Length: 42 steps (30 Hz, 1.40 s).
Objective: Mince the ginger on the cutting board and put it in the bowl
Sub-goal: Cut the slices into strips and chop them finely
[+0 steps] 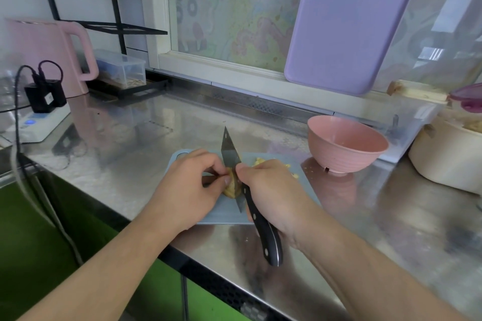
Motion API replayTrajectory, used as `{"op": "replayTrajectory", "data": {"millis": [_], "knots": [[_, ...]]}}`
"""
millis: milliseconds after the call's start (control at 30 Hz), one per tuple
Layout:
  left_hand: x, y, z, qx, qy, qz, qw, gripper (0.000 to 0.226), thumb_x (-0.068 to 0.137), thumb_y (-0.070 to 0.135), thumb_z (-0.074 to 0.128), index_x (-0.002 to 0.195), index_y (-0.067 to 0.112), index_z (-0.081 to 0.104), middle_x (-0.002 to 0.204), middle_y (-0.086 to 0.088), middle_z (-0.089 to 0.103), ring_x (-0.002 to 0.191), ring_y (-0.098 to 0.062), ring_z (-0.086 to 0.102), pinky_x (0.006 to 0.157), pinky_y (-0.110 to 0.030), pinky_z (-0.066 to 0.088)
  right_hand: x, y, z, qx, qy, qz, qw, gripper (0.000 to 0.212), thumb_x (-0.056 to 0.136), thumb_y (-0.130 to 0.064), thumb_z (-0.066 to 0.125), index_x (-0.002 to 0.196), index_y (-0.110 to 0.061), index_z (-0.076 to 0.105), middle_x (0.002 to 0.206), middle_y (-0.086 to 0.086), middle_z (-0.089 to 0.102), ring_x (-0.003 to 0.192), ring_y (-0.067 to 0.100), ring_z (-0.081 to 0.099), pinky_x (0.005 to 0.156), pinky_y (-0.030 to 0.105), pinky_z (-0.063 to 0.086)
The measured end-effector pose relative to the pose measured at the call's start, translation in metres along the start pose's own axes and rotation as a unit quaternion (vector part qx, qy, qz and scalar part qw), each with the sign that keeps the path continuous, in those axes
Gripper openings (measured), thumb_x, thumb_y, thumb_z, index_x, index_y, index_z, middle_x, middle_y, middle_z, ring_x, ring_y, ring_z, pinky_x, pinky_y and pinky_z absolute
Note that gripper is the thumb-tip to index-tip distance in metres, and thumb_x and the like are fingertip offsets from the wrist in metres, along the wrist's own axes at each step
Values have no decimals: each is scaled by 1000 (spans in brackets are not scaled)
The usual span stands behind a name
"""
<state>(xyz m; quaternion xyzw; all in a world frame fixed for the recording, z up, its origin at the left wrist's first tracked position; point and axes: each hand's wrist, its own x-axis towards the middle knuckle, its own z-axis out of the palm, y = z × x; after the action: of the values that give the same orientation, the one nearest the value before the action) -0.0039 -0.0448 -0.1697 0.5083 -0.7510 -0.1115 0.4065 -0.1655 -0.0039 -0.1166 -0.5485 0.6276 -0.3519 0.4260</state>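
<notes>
A yellowish piece of ginger (233, 187) lies on the small grey-blue cutting board (224, 212) near the counter's front edge. My left hand (193, 185) pinches the ginger from the left with curled fingers. My right hand (271, 190) grips the black handle of a kitchen knife (230, 154), whose blade stands against the ginger's right side, tip pointing away from me. Chopped ginger bits (260, 161) lie on the board behind my right hand, partly hidden. A pink bowl (347, 144) stands just right of the board; its visible inside looks bare.
On the steel counter (130, 143), a pink kettle (49, 55) and a power strip with plugs (39, 117) sit far left. A purple board (347, 21) leans on the window. A cream pot (448, 156) and clear containers stand at the right.
</notes>
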Motion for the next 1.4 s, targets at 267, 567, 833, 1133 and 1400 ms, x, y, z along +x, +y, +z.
{"op": "replayTrajectory", "data": {"millis": [267, 567, 833, 1133, 1400], "knots": [[0, 2, -1, -12, -8, -2, 1000, 18, 89, 22, 79, 78, 33, 70, 90, 18, 68, 95, 0, 63, 82, -10, 44, -7, 7, -9, 54, -4, -35, 998, 40, 102, -30, 59, 64, -15, 56, 47, 5, 46, 37, 19, 44, 48, 27, 34], [0, -1, -1, -9, -11, 2, 1000, 17, 89, 20, 79, 79, 31, 71, 92, 16, 69, 94, 0, 64, 84, -7, 42, -12, -2, -18, 65, 6, -54, 996, 43, 102, -23, 58, 61, -11, 53, 44, 8, 47, 33, 17, 41, 43, 25, 31], [0, -2, -1, -9, -8, -2, 1000, 18, 90, 21, 79, 77, 30, 70, 91, 16, 70, 96, 0, 63, 86, -9, 42, -14, -4, -18, 69, 12, -60, 996, 55, 100, -23, 59, 45, -15, 52, 42, 9, 45, 32, 19, 39, 42, 23, 29], [0, -4, 1, -4, -2, 2, 1000, 20, 89, 20, 79, 76, 32, 68, 88, 17, 68, 94, -2, 63, 84, -16, 45, -14, -3, -13, 0, 29, -74, 997, 51, 102, -28, 56, 58, -2, 57, 44, 13, 51, 36, 22, 42, 49, 31, 36], [1, -5, 1, 5, 4, 8, 1000, 20, 88, 21, 80, 76, 32, 67, 86, 18, 67, 91, -2, 63, 81, -14, 44, -14, -2, -8, -60, 62, -91, 992, 50, 99, -32, 57, 68, 7, 53, 45, 14, 51, 42, 23, 38, 52, 37, 39]]}}
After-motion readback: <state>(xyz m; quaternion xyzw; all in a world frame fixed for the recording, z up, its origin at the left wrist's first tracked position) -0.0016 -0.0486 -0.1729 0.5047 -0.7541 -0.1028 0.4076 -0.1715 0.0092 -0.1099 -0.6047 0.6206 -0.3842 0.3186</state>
